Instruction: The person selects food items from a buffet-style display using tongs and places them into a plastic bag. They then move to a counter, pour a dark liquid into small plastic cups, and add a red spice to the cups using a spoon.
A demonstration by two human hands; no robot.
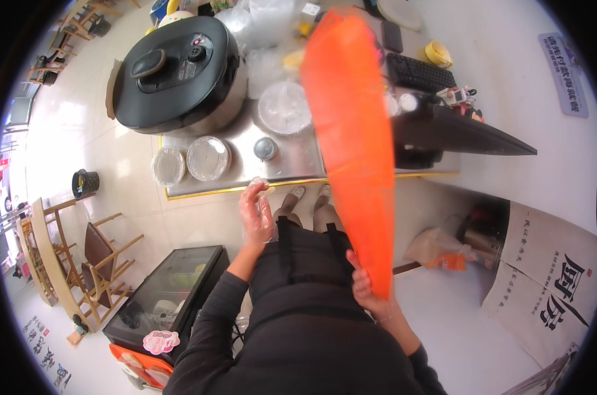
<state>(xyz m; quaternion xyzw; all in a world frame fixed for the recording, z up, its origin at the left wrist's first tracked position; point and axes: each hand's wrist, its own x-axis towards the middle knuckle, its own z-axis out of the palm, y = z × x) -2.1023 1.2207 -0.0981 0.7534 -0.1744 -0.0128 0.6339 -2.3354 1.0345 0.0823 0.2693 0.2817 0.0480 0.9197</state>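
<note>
My right hand (370, 294) grips the lower end of a long, bright orange plastic item (355, 148). It is blurred by motion, and I cannot tell whether it is a tray or a bag. It rises over the counter and hides part of it. My left hand (259, 215) wears a clear disposable glove and is raised at the counter's front edge, fingers bent and apart, with nothing visible in it. Beyond it on the steel counter (241, 177) are a small grey-lidded container (265, 148), two round covered bowls (209, 158) and a larger clear round lid or container (284, 107).
A large black-lidded cooker (177, 74) occupies the counter's left. At the right are a monitor (464, 128), a keyboard (421, 72) and a yellow tape roll (438, 54). A dark glass-topped cabinet (165, 296) stands at my left; a printed curtain (540, 281) hangs at my right.
</note>
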